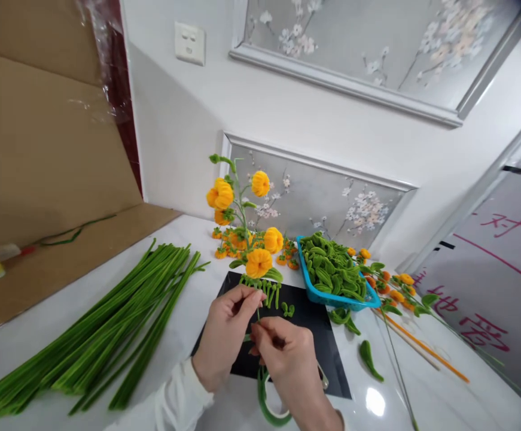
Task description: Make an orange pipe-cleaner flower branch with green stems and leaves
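Observation:
A tall artificial flower stem point(244, 220), with fuzzy orange-yellow blossoms and small green buds, stands upright above my hands. My left hand point(225, 336) pinches its lower end between thumb and fingers, just below the lowest blossom. Right beside it, slightly lower, my right hand point(287, 354) is closed on the same stem; its fingertips are partly hidden. A roll of green floral tape point(274, 414) lies below, partly covered by my right hand. Behind the hands, short green stalks point(269, 293) and a small curled green piece point(288, 309) rest on a black mat point(302, 305).
Long green pipe cleaners point(121, 335) lie bundled at left. A blue basket point(318, 297) holds many green leaves, with loose leaves point(368, 360) beside it. Finished flower sprays point(395, 290) and an orange stick point(426, 347) lie at right. Small orange flowers point(221, 253) sit by the wall.

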{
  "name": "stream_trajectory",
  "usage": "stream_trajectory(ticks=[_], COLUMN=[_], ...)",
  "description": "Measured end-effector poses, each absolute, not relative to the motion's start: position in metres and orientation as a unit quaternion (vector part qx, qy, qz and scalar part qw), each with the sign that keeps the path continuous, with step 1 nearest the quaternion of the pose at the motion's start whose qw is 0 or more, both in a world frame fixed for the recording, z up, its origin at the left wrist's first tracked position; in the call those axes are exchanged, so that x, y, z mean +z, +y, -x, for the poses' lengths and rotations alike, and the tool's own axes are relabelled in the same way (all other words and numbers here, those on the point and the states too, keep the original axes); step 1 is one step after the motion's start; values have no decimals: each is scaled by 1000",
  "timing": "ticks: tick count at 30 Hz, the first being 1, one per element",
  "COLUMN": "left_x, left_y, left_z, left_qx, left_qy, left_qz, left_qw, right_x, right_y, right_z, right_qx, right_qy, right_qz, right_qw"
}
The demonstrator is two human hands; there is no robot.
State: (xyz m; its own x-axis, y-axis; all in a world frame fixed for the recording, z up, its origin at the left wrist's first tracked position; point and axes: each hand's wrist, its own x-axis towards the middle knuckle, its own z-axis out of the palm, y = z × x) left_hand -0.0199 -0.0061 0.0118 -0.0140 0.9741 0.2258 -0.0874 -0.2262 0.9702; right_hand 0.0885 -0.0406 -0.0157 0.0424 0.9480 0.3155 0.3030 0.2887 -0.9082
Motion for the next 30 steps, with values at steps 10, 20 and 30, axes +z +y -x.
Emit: stream_trajectory(ticks=[10, 20, 30], left_x=[9, 7, 8], left_y=[-6, -5, -5], left_z=[21, 21, 20], left_qx=[582, 537, 523], left_qy=[397, 370, 356], left_qz=[-510, -487, -505], left_qw=[493, 580, 587], right_x=[-24, -22, -24], right_y=[-34, -33, -32], right_z=[-82, -84, -84], right_qx=[262, 292, 312], right_qy=[-636, -625, -611], right_qz=[513, 507, 496], right_qw=[514, 517, 533])
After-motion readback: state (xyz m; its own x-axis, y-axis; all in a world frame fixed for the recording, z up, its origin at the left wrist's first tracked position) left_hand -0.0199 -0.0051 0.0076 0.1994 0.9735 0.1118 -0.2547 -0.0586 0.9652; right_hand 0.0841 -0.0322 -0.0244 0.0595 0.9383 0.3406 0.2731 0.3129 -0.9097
